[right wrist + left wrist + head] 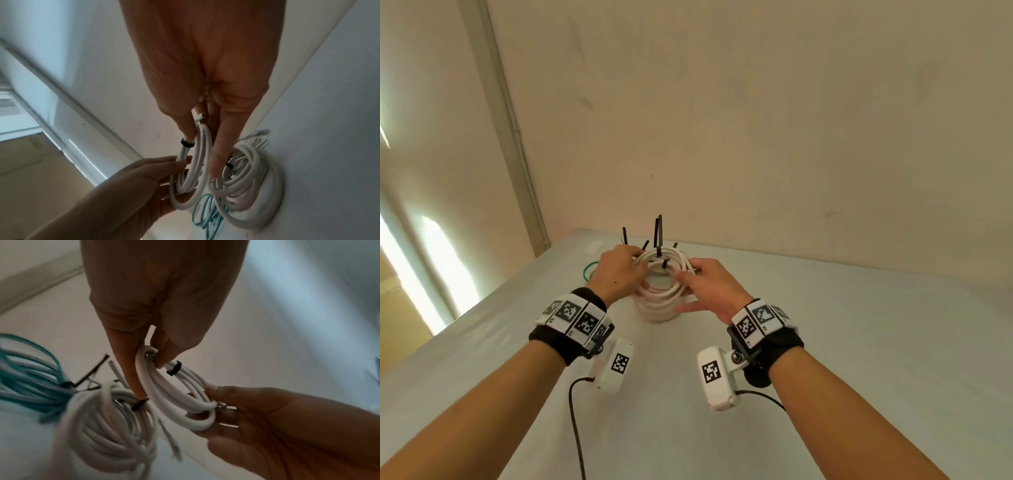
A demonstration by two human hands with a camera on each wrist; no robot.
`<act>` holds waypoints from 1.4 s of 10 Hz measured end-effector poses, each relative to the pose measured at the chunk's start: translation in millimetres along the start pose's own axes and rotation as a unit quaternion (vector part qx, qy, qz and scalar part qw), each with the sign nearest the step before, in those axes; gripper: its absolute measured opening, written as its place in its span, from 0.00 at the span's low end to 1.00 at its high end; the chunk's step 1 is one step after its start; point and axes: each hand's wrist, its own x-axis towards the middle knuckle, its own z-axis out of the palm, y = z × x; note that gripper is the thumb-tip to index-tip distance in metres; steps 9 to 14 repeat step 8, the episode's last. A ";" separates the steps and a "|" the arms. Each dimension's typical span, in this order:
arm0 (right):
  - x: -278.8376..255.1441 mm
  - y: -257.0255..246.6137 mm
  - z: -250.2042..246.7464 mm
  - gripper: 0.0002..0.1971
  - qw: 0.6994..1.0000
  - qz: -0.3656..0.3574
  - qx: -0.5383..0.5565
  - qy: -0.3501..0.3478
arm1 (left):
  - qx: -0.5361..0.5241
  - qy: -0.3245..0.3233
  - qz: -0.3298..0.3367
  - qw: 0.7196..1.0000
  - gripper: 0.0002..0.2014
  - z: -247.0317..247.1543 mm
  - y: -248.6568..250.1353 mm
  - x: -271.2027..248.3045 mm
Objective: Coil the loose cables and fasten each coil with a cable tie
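Observation:
Both hands hold a small white cable coil (666, 256) just above a stack of larger white coils (658, 310) on the table. My left hand (628, 270) pinches the small coil's left side (148, 382) between thumb and fingers. On the coil's right side, my right hand (697, 277) grips the loops (198, 155) where a cable end plug shows. A black cable tie (174, 368) wraps the held coil (187, 142). Several black tie tails (658, 233) stick up behind it. The stacked coil (115, 426) carries its own black tie (139, 404).
A green-teal cable coil (589, 269) lies on the white table (825, 342) left of the stack, with a black tie on it (82, 379). The table stands against a beige wall (756, 120), with its left edge near a window.

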 end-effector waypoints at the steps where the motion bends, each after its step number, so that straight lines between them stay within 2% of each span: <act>1: 6.7 -1.7 19.9 0.15 0.998 0.012 -0.056 -0.038 | 0.009 0.023 -0.032 0.999 0.10 -19.2 -33.1 13.6; 2: 10.5 1.9 28.3 0.19 0.991 0.013 -0.119 -0.062 | 0.018 -0.016 -0.050 0.998 0.09 -33.5 -67.9 21.9; 3: 15.7 11.2 29.7 0.15 0.983 0.004 -0.175 -0.056 | 0.024 -0.077 -0.063 0.995 0.10 -36.3 -96.4 22.8; 4: 23.8 22.7 30.0 0.17 0.972 -0.015 -0.233 -0.030 | 0.076 -0.099 -0.078 0.989 0.13 -29.8 -115.8 23.8; 5: 28.8 30.2 29.4 0.21 0.958 -0.024 -0.286 -0.026 | 0.158 -0.106 -0.058 0.980 0.11 -24.6 -116.6 24.4; 6: 32.4 35.5 25.4 0.20 0.955 -0.022 -0.292 -0.039 | 0.250 -0.111 -0.054 0.960 0.16 -24.6 -112.0 28.6; 7: 28.9 34.8 17.3 0.16 0.964 -0.017 -0.264 -0.042 | 0.285 -0.089 -0.066 0.952 0.20 -27.0 -103.6 33.7; 8: 27.5 33.4 2.5 0.08 0.978 -0.007 -0.209 -0.012 | 0.257 -0.047 -0.028 0.965 0.17 -23.3 -79.2 40.9; 14: 27.5 33.4 2.5 0.08 0.978 -0.007 -0.209 -0.012 | 0.257 -0.047 -0.028 0.965 0.17 -23.3 -79.2 40.9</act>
